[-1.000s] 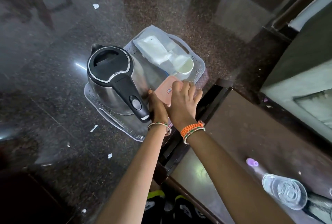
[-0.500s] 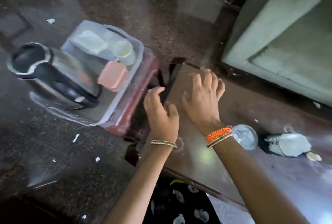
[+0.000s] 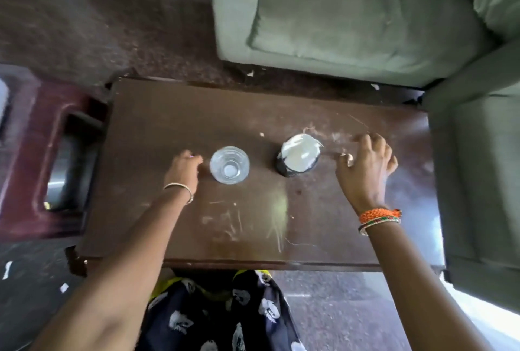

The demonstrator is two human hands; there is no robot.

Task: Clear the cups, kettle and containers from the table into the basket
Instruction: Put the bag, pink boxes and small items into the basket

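A clear glass cup [image 3: 230, 165] stands upright on the brown table [image 3: 168, 131], near its middle. To its right stands a dark container with a crumpled white cover [image 3: 298, 157]. My left hand [image 3: 184, 169] hovers just left of the glass, fingers curled, with a small purple thing at the fingertips; a hold on it cannot be told. My right hand [image 3: 367, 166] is spread over the table right of the dark container, holding nothing. The basket and the kettle are out of view to the left.
A dark red plastic stool [image 3: 36, 153] stands against the table's left end. A green sofa [image 3: 351, 13] runs along the far side and another green seat [image 3: 478, 168] along the right. My patterned clothing [image 3: 219, 314] shows below the near edge.
The view swung right from the basket to the table. Both hands left the basket, crossed over the table's left end, and now flank the glass and the dark container.
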